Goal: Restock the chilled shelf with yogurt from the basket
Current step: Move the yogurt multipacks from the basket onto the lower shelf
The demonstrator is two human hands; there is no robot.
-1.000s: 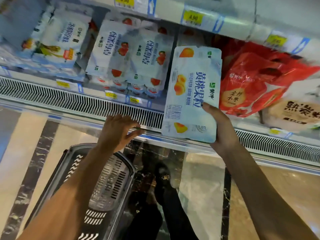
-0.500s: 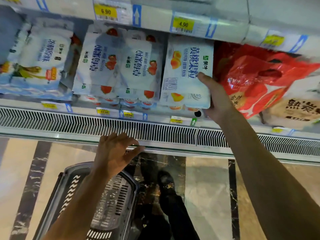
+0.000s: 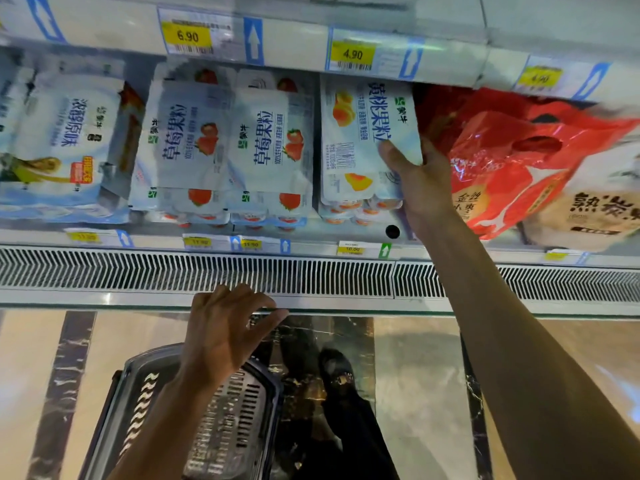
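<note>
A white peach yogurt multipack [image 3: 360, 140] lies on the chilled shelf [image 3: 311, 244], right of two strawberry yogurt packs [image 3: 228, 143]. My right hand [image 3: 420, 183] grips its right edge, thumb across the front. My left hand [image 3: 225, 332] rests with curled fingers on the front rim of the chiller, holding nothing else. Below that hand stands the grey basket [image 3: 138, 403] on the floor; I see no yogurt in the part that shows.
A red plastic bag pack [image 3: 512, 161] and a beige pack [image 3: 588, 206] crowd the shelf just right of my right hand. Plain yogurt packs [image 3: 65, 147] fill the left. A ventilation grille [image 3: 346, 277] runs along the chiller front. Dark shoes [image 3: 337, 372] stand beside the basket.
My right hand carried the peach yogurt pack up from in front of the grille and pushed it into the shelf slot beside the strawberry packs. My left hand stayed on the rim.
</note>
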